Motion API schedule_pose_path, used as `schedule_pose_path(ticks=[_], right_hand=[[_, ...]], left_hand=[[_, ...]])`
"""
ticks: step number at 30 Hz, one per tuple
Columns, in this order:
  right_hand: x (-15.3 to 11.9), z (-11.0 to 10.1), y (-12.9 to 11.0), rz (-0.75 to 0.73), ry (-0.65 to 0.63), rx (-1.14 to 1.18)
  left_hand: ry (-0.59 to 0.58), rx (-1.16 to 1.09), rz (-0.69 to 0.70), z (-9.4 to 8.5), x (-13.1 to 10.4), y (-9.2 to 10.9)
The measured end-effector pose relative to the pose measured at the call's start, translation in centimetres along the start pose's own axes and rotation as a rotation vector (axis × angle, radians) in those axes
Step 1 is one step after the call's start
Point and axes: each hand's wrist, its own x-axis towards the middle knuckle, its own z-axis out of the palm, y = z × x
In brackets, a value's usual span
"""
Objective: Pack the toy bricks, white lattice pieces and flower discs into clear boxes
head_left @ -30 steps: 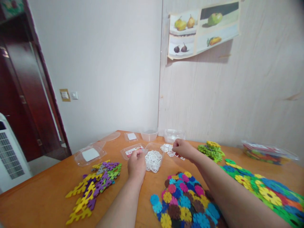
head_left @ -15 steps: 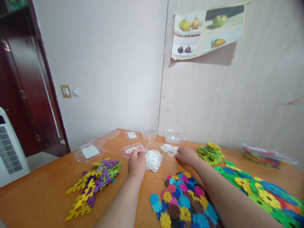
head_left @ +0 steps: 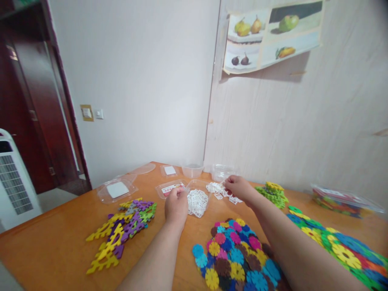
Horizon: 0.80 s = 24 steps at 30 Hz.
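Note:
My left hand (head_left: 176,204) is closed on the left rim of a clear plastic box (head_left: 196,184). Inside that box lies a heap of white openwork plastic pieces (head_left: 197,203). To the right of the box, a smaller pile of the same white pieces (head_left: 216,188) rests on the wooden table (head_left: 169,242). My right hand (head_left: 238,186) hovers just over this pile with thumb and fingers pinched. A white plastic piece (head_left: 222,183) shows at its fingertips, partly hidden by them.
Purple and yellow notched pieces (head_left: 121,230) lie at left, colourful flower discs (head_left: 236,254) in front, green pieces (head_left: 271,194) and larger discs (head_left: 339,246) at right. Behind stand a clear bowl (head_left: 193,169), another clear box (head_left: 222,171), lids (head_left: 117,188) and a filled box (head_left: 342,201).
My right hand has lifted slightly off the table and moved a little left over the loose white pieces, uncovering more of them. My left hand stays at the box rim. The view has shifted slightly.

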Motion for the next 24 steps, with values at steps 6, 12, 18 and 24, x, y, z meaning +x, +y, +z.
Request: schedule_pose_path(ticks=[6,12,18,24], right_hand=[[-0.3,-1.6,-1.3,-0.003,0.037,0.365],[0.4,-1.6,2.6,0.145,-0.016,-0.410],[0.8,-0.6,3.6,0.163,-0.158,-0.411],[1.0,0.4,3.2,0.091,-0.078,-0.312]], left_hand=[[-0.009,0.004,-0.008,0.0,0.0,0.0],[-0.015,0.014,0.004,-0.1,0.0,0.2],[-0.021,0.032,-0.015,-0.2,-0.2,0.5],[-0.021,0.020,-0.018,-0.2,-0.1,0.4]])
